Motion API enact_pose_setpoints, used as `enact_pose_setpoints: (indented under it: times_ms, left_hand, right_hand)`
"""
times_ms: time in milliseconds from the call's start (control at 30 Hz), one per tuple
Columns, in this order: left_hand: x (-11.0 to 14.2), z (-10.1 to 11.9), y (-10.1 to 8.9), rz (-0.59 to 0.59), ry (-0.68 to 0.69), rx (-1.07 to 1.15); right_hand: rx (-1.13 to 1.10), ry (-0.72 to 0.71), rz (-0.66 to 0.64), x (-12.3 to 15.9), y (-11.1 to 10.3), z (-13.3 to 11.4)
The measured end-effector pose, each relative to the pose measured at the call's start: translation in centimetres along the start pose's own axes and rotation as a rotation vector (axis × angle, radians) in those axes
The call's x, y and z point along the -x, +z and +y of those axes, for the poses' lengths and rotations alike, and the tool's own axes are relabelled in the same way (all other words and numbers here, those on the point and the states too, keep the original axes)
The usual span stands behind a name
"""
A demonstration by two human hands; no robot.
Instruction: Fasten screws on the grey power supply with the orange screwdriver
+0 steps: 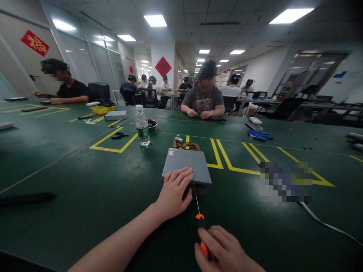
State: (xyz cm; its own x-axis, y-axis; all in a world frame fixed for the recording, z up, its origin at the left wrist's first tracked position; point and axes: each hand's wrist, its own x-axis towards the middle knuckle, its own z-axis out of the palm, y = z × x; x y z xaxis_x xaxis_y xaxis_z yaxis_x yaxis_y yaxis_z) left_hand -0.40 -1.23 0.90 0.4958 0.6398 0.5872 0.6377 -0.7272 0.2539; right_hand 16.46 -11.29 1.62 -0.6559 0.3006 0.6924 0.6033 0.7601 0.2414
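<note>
A grey metal computer power supply (187,160) lies flat on the green table, its bundle of coloured cables (187,145) spilling from the far side. My left hand (176,192) grips its near left part, fingers on the top and thumb down by the front face. In my right hand (221,247) is a screwdriver (200,218) with an orange and black handle. Its thin shaft points up and away to the near face of the power supply. Whether the tip sits in a screw cannot be made out.
A water bottle (142,126) stands left of the power supply, before a metal bowl (152,124). Farther off lie blue gloves (260,135) and a yellow tray (102,109). A blurred-out object (286,182) with a cable is at right. A person (202,96) sits opposite.
</note>
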Motion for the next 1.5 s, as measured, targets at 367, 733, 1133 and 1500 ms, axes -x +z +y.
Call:
enact_pose_setpoints:
  times_ms: [367,733,1133,1500]
  left_hand:
    - [0.1,-0.2,0.2,0.038,0.01,-0.036]
    - [0.1,-0.2,0.6,0.041,-0.009,-0.039]
    - [0.1,-0.1,0.5,0.042,-0.017,-0.028]
    - [0.1,0.0,0.6,0.053,-0.018,-0.016]
  right_hand:
    - [-0.05,-0.013,0.011,1.7,-0.1,0.4]
    - [-0.005,0.09,0.032,1.2,0.4,-0.3]
    - [-0.001,0.132,-0.063,1.8,0.8,-0.3]
    - [0.005,0.126,-0.041,1.4,0.5,0.3]
